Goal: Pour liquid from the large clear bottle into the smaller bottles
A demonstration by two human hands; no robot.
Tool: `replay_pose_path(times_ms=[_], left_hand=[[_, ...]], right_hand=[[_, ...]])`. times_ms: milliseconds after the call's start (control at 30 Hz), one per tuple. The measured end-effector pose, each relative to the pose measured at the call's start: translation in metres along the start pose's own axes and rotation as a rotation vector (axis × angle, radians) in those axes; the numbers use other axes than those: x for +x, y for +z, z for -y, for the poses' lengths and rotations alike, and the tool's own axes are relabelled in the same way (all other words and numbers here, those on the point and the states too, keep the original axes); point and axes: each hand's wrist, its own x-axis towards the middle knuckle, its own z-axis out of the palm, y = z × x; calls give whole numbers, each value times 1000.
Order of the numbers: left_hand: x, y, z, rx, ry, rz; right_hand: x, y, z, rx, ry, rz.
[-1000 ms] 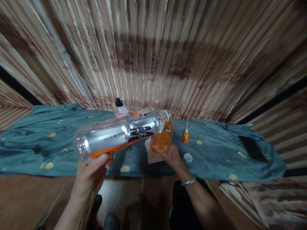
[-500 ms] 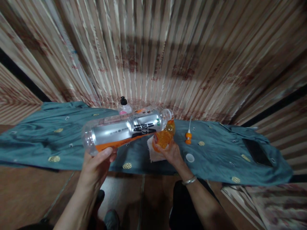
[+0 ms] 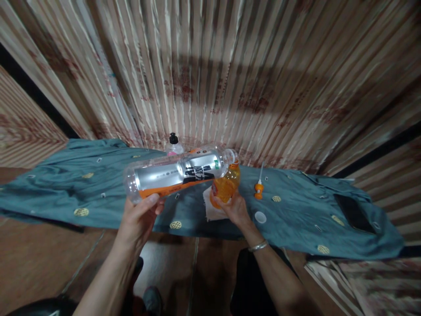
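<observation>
the base of the clear bottle [image 3: 176, 173] has swung right and up in the frame, its mouth hardly shifting. it tilts mid-frame, neck at the mouth of the orange bottle [image 3: 227, 183]; whether they touch, i cannot tell. the left hand [image 3: 140, 219] has its fingers clamped on the clear bottle, the right hand [image 3: 235, 208] on the orange one. pouring seems well along, the clear bottle looking nearly drained. right of centre, the orange pump [image 3: 258, 189] and white cap [image 3: 260, 217] lie loose, not yet refitted.
</observation>
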Motion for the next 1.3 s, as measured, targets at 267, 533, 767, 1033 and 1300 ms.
replay_pose_path(times_ms=[267,533,767,1033,1300], left_hand=[[-2,13,-6,-2,2,-17],[-4,12,-4,0,-3,-28],[-5,5,-1,-1,-21,-7],[-8,11,-7,-2,-5,-32],[-7,7,-5,-11,-8,-22]], right_hand=[[2,0,-1,-75,5,-1],[5,3,-2,-99,8,-4],[8,2,-5,-49,-38,20],[5,-1,-2,-32,-87,-19],[4,-3,-1,10,6,3]])
